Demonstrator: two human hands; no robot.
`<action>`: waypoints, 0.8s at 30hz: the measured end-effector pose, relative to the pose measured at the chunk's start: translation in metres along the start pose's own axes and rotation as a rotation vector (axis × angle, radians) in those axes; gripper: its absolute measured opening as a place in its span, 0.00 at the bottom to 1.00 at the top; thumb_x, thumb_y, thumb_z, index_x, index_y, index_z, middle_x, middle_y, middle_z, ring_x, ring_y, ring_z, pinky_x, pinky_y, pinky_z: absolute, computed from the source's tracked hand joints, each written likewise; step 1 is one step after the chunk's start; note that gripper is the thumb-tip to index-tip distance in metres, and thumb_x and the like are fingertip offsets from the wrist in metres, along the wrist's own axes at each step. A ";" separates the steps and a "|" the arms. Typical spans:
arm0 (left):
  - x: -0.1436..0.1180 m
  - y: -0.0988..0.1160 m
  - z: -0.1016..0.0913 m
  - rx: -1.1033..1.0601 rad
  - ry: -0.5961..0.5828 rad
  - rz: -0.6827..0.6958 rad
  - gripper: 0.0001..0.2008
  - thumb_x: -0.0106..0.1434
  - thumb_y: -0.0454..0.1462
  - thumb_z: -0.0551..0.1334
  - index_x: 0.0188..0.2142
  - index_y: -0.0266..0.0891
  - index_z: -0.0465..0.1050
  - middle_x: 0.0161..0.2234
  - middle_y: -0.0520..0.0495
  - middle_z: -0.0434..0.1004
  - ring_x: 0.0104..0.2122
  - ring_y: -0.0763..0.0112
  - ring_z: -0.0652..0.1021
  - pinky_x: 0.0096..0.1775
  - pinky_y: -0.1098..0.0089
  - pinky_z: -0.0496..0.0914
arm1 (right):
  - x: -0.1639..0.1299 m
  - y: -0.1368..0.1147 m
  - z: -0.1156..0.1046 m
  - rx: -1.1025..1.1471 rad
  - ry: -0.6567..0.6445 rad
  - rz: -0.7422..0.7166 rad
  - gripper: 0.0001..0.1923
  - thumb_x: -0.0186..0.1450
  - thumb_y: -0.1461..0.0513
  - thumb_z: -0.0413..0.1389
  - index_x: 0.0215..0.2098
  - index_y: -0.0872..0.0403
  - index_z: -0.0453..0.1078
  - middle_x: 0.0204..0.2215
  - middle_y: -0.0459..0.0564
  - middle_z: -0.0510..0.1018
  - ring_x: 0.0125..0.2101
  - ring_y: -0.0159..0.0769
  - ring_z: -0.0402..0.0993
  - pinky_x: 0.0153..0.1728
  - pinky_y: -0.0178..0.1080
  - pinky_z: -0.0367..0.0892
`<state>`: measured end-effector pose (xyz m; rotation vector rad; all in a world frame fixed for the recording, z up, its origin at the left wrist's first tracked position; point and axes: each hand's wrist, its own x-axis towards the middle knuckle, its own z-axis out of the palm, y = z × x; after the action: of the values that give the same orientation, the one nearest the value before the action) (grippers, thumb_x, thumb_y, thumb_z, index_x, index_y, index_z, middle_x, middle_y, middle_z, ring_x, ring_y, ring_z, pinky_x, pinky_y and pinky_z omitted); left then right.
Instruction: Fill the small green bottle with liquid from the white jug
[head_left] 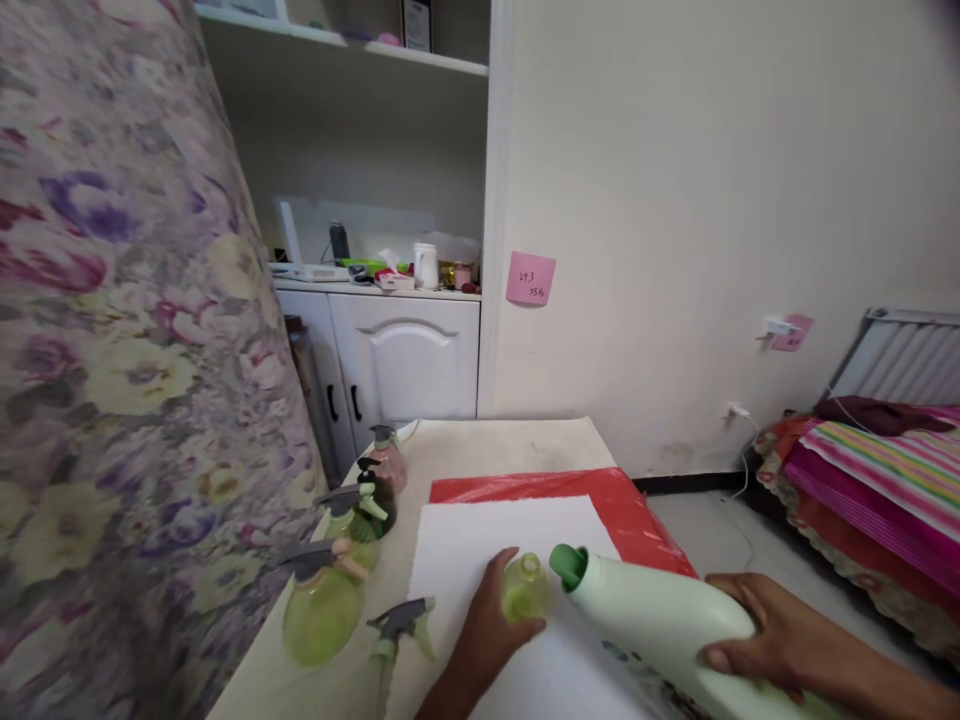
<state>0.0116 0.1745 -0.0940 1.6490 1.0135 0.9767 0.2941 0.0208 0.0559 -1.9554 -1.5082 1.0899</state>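
Observation:
My left hand is closed round a small clear yellow-green bottle with an open neck, over a white sheet. From the right, my right hand grips a large pale green bottle, tilted so its green flip cap is close beside the small bottle's neck. No stream between them can be made out. A loose grey and green spray head with its tube stands left of my left hand. Farther left is a round yellow-green spray bottle.
Behind it along the table's left side stand another green spray bottle, a dark pump bottle and a pink bottle. Red plastic lies under the sheet. A floral curtain hangs left; a bed is at right.

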 end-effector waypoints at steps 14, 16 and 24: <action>0.022 0.028 -0.006 -0.170 -0.117 0.092 0.16 0.53 0.36 0.67 0.42 0.45 0.80 0.50 0.44 0.79 0.55 0.54 0.73 0.58 0.58 0.62 | 0.012 -0.057 -0.018 -0.174 -0.068 -0.304 0.26 0.59 0.53 0.61 0.55 0.49 0.69 0.42 0.51 0.79 0.39 0.44 0.76 0.38 0.36 0.71; 0.023 0.027 -0.005 -0.193 -0.127 0.099 0.14 0.54 0.35 0.66 0.42 0.44 0.80 0.47 0.45 0.81 0.51 0.55 0.76 0.55 0.60 0.65 | 0.012 -0.062 -0.018 -0.158 -0.137 -0.328 0.24 0.62 0.53 0.58 0.56 0.48 0.69 0.43 0.50 0.79 0.39 0.44 0.75 0.39 0.37 0.70; 0.025 0.018 0.002 -0.261 -0.145 0.082 0.12 0.53 0.35 0.67 0.39 0.41 0.80 0.39 0.47 0.83 0.42 0.59 0.79 0.46 0.66 0.69 | 0.025 -0.055 -0.017 -0.225 -0.200 -0.325 0.30 0.61 0.49 0.58 0.58 0.52 0.66 0.40 0.50 0.80 0.38 0.44 0.76 0.37 0.37 0.72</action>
<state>0.0249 0.1929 -0.0731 1.5273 0.6949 0.9833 0.2776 0.0638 0.0986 -1.6914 -2.0508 1.0319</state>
